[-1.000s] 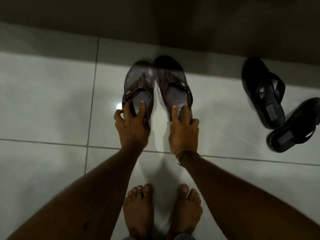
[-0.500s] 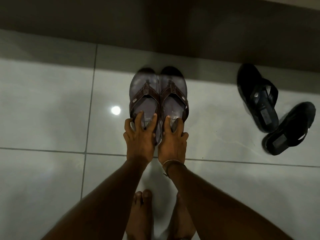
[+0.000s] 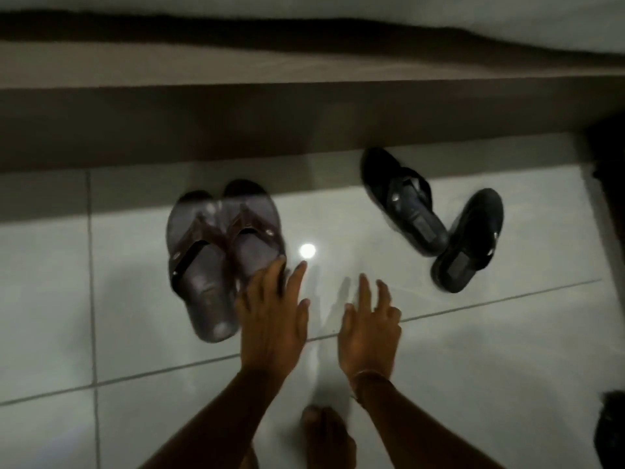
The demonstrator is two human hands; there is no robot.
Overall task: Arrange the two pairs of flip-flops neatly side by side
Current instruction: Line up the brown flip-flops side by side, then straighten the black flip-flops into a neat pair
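Observation:
The brown pair of flip-flops (image 3: 216, 255) lies together on the white tile floor, toes toward the wall, left of centre. My left hand (image 3: 272, 319) hovers with fingers spread over the heel of the right brown flip-flop, holding nothing. My right hand (image 3: 368, 326) is open above bare floor, between the two pairs. The black pair sits to the right: one flip-flop (image 3: 404, 201) angled toward the wall, the other (image 3: 468, 242) slanted beside it, their heels close together and toes splayed apart.
A dark skirting band (image 3: 304, 123) runs along the wall beyond the flip-flops. My bare foot (image 3: 326, 438) stands below the hands. A dark object (image 3: 610, 431) sits at the lower right edge. A light reflection (image 3: 307, 250) glares on the tile.
Both hands have let go of the brown pair, which now lies joined. The hands have shifted right with fingers spread, and the view has swung right and upward.

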